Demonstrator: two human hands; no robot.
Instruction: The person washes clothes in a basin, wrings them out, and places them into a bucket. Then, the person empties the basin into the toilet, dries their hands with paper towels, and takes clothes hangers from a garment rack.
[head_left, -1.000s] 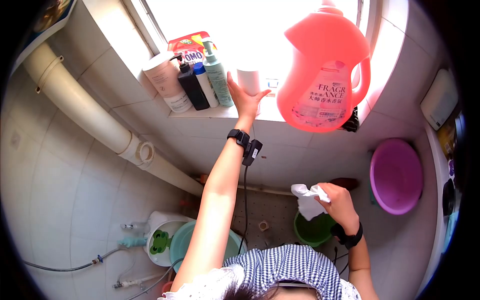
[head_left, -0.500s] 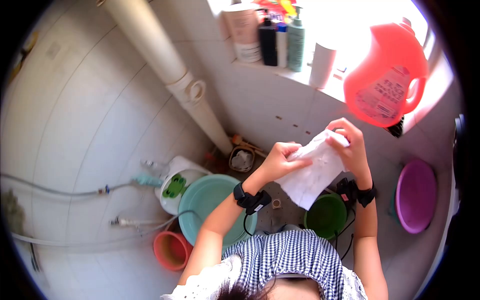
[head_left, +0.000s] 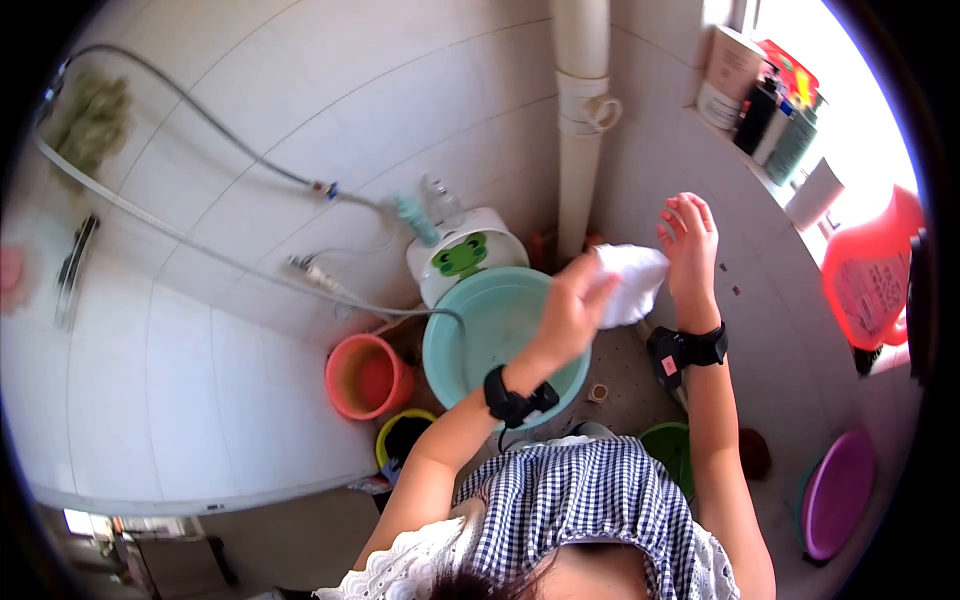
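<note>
A white cloth (head_left: 634, 284), bunched smaller than its full size, is gripped at its left side by my left hand (head_left: 572, 312). It hangs in the air beyond the right rim of the turquoise basin (head_left: 470, 350). My right hand (head_left: 690, 245) is raised just right of the cloth. Its fingers are loosely bent and apart, with nothing in them. Each wrist wears a black strap with a small device. A grey hose (head_left: 400, 312) runs over the basin's rim and down into it.
Left of the basin stands a red bucket (head_left: 366, 377); behind it is a white frog-faced container (head_left: 490, 232). A green basin (head_left: 668, 450) sits by my legs, and a purple basin (head_left: 840, 495) leans at right. Bottles and a red jug (head_left: 872, 270) line the window ledge.
My view has swung left. My right hand has let go of the cloth, which is now bunched up in my left hand rather than hanging spread between both.
</note>
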